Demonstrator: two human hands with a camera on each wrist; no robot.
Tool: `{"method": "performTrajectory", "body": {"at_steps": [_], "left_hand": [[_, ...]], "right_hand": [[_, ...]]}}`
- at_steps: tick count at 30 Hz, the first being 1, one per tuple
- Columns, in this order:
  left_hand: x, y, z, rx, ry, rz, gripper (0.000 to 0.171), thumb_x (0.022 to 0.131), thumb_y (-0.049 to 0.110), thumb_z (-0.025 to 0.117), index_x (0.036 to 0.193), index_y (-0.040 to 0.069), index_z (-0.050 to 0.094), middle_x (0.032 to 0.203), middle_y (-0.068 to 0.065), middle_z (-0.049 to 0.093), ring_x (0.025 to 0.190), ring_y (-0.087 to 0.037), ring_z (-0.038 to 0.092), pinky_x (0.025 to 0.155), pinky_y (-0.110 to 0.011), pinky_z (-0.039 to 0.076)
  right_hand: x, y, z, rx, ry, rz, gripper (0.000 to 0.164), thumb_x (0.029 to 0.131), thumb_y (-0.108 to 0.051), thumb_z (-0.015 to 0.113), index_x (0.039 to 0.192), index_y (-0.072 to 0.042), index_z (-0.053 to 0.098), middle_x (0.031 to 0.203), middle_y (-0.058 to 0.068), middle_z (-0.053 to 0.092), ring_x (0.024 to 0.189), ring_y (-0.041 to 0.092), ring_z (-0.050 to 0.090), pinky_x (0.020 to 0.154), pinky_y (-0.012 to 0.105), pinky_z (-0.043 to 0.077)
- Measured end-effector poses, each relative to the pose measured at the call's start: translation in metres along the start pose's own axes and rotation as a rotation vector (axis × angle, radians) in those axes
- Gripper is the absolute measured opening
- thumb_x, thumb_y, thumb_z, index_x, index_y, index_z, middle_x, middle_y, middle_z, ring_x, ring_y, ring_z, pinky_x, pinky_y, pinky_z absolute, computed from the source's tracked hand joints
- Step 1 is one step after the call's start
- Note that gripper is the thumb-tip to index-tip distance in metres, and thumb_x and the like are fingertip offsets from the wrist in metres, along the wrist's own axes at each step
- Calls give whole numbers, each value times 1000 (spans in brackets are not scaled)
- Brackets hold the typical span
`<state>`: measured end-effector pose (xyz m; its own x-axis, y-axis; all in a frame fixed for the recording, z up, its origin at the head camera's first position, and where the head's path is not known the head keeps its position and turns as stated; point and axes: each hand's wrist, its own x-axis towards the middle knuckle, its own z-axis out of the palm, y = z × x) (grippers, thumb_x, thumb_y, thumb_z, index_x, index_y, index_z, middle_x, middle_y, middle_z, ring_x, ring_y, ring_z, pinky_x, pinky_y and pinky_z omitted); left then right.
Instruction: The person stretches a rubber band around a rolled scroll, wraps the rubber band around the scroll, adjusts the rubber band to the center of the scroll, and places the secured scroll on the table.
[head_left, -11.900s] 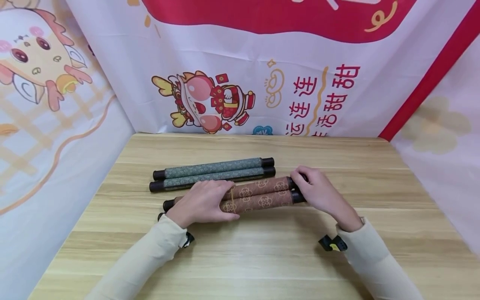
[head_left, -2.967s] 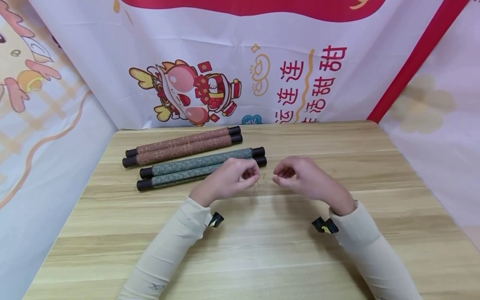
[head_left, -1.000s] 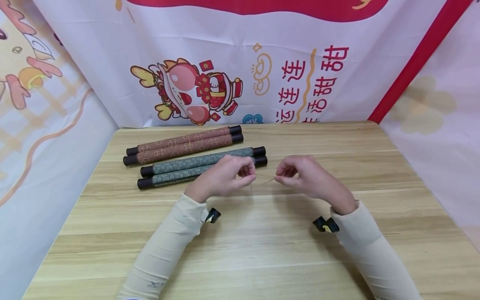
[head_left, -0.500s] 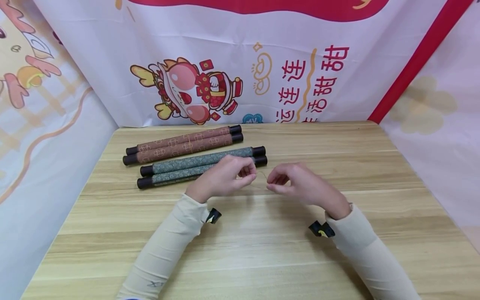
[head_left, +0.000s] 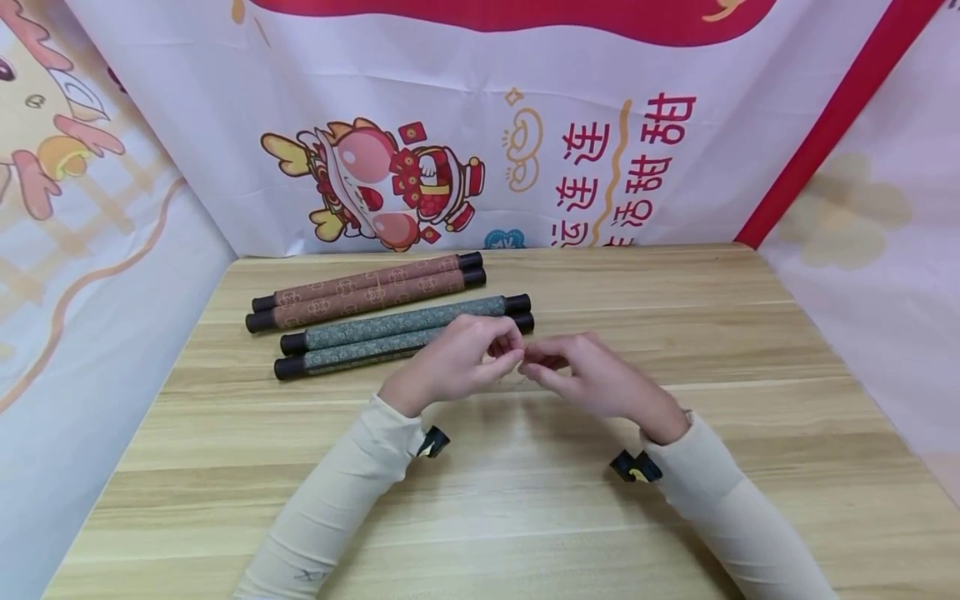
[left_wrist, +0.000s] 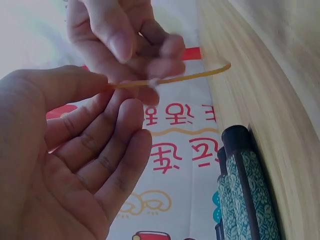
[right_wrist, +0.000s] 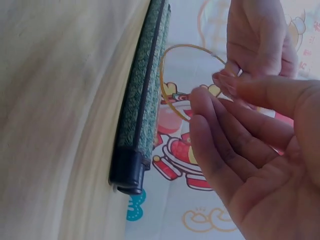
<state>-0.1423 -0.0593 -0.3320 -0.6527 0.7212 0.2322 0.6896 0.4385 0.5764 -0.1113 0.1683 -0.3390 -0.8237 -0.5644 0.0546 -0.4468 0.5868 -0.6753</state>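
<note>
A thin yellow rubber band (left_wrist: 192,77) is between my hands, just right of the green scrolls. My left hand (head_left: 448,364) pinches it between thumb and index finger, the other fingers loosely curled. My right hand (head_left: 600,379) meets the left at the fingertips and holds the band there with curled fingers. In the right wrist view, the rubber band (right_wrist: 164,82) shows as a loose loop. Two green patterned scrolls (head_left: 405,320) with black end knobs lie side by side on the wooden table (head_left: 510,517), partly hidden behind my left hand.
Behind the green pair, two brown patterned scrolls (head_left: 330,298) lie together with a yellow band around their middle. A printed white and red cloth (head_left: 450,67) hangs behind the table's back edge, with more cloth at both sides.
The brown scrolls, earlier under both hands, now lie behind the green ones. Over the last second my right hand has moved left until its fingertips meet the left hand's at the rubber band.
</note>
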Motion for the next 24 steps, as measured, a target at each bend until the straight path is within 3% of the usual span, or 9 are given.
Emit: {"method": "performTrajectory", "body": {"at_steps": [8, 13, 20, 24], "left_hand": [[1, 3, 5, -32, 21, 24, 10, 105, 14, 64, 104, 7, 71, 96, -2, 74, 87, -9, 69, 82, -30, 62], [3, 4, 8, -1, 18, 56, 10, 105, 14, 63, 104, 8, 71, 95, -1, 74, 88, -9, 69, 81, -23, 60], [3, 7, 10, 15, 10, 95, 10, 104, 13, 63, 103, 7, 71, 93, -1, 75, 86, -9, 69, 80, -18, 58], [3, 7, 9, 27, 5, 98, 10, 104, 12, 63, 101, 7, 71, 92, 1, 74, 86, -8, 69, 81, -18, 57]], "right_hand": [[2, 5, 7, 109, 70, -18, 35, 110, -15, 56, 144, -9, 64, 138, 5, 71, 123, 17, 70, 103, 35, 59], [3, 8, 11, 184, 122, -9, 43, 110, -10, 53, 153, -8, 55, 145, 9, 66, 117, 23, 70, 95, 31, 60], [8, 8, 14, 345, 239, 15, 56, 104, -2, 62, 158, -7, 47, 151, 17, 61, 137, 30, 63, 109, 30, 53], [10, 12, 14, 357, 304, 30, 61, 99, -2, 71, 156, -1, 47, 147, 20, 63, 139, 32, 62, 112, 30, 51]]}}
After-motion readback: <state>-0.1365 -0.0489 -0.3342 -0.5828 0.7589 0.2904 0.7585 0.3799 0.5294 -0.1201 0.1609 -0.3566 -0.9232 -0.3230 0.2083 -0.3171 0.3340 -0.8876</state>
